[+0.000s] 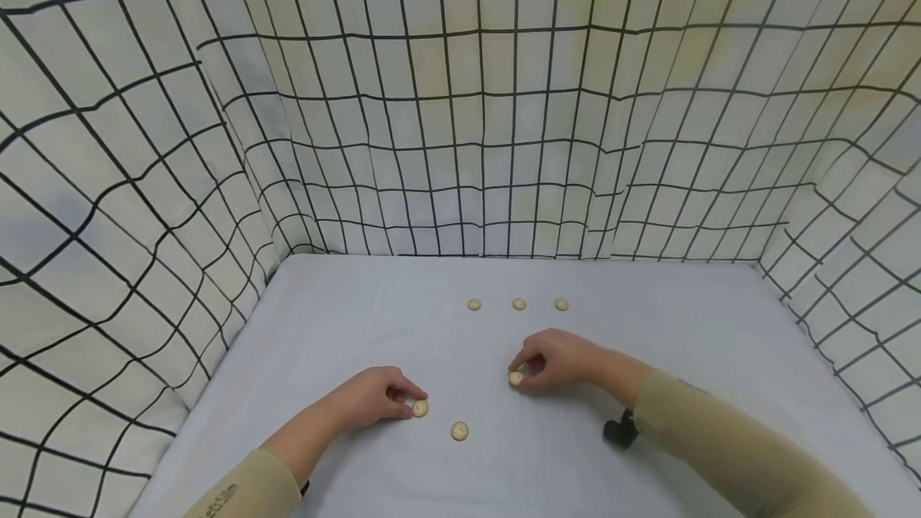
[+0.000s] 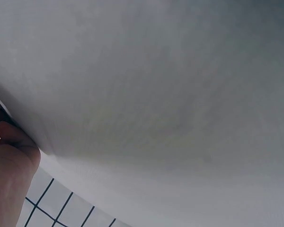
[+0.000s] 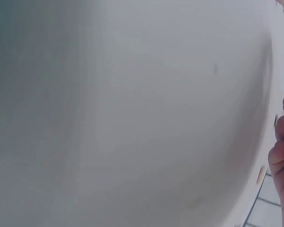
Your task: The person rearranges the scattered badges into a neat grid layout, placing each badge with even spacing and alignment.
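- Lower frame, left of centre: the left hand (image 1: 370, 398) pinches a pale round disc (image 1: 420, 408) between thumb and finger; any mark on it is too small to read.
- Just right of centre: the right hand (image 1: 563, 360) pinches a second disc (image 1: 516, 378), equally unreadable.
- Bottom centre: a loose disc (image 1: 460, 431) lies on the white tabletop (image 1: 360, 302).
- Just below mid-frame: three spaced discs (image 1: 520, 304) in a row.
- Lower left: the left sleeve (image 1: 248, 486) carries dark lettering, apparently "LetsSlim".
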The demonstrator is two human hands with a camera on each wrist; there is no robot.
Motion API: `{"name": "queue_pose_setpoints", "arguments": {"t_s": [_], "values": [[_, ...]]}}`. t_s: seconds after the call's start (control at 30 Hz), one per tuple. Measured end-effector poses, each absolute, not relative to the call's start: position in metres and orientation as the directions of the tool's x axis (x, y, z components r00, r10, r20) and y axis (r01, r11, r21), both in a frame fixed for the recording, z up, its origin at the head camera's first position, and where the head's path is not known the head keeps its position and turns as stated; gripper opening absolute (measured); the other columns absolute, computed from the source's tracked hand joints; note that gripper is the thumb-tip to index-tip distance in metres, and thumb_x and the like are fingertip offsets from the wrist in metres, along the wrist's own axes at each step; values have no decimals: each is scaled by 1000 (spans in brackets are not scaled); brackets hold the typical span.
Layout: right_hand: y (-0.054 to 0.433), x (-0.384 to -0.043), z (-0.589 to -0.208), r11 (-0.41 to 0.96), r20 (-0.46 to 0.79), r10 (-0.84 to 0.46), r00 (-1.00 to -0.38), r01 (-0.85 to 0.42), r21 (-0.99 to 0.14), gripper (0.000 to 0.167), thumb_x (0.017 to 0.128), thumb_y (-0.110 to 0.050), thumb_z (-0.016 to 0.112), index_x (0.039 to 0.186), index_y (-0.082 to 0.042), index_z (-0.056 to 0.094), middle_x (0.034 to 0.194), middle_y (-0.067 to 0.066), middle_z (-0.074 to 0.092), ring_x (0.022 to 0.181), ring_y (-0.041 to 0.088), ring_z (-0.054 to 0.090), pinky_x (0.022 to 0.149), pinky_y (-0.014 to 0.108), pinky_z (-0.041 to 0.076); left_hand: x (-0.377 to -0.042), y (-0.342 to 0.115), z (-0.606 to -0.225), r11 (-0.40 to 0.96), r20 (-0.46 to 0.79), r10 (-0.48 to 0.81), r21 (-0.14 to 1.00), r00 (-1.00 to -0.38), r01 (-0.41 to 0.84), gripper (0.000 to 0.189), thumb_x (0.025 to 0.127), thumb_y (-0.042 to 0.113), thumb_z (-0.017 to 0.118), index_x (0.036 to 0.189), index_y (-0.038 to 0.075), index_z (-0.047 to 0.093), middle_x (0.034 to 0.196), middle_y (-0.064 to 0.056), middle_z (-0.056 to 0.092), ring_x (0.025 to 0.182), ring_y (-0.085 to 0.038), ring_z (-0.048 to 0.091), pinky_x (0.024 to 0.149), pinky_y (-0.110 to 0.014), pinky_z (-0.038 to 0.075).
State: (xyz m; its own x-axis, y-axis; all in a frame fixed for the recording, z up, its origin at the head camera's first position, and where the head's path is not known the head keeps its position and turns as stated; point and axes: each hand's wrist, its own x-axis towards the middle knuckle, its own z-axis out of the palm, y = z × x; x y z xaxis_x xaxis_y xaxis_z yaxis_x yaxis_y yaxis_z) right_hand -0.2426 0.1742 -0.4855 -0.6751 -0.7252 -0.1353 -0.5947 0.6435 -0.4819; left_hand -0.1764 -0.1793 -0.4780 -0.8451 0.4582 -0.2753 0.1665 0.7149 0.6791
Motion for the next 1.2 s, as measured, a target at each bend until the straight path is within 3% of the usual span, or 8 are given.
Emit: {"name": "queue_pose_setpoints", "arguments": {"t_s": [0.7, 1.2], "values": [[230, -266, -483, 780, -158, -491, -857, -351, -518, 21, 84, -31, 79, 105, -30, 77, 83, -11, 61, 81, 12, 54, 73, 32, 47, -176, -179, -479, 704, -279, 449, 696, -849, 144, 21, 83, 16, 81, 102, 25, 78, 82, 4, 57, 80, -16, 51, 68, -28, 43], [255, -282, -493, 807, -161, -420, -893, -287, -517, 20, 84, -30, 79, 104, -29, 77, 91, -9, 63, 85, 14, 54, 77, 35, 45, -178, -180, -480, 706, -281, 450, 693, -847, 145, 21, 83, 17, 81, 102, 26, 78, 82, 4, 57, 79, -16, 51, 68, -28, 43]]}}
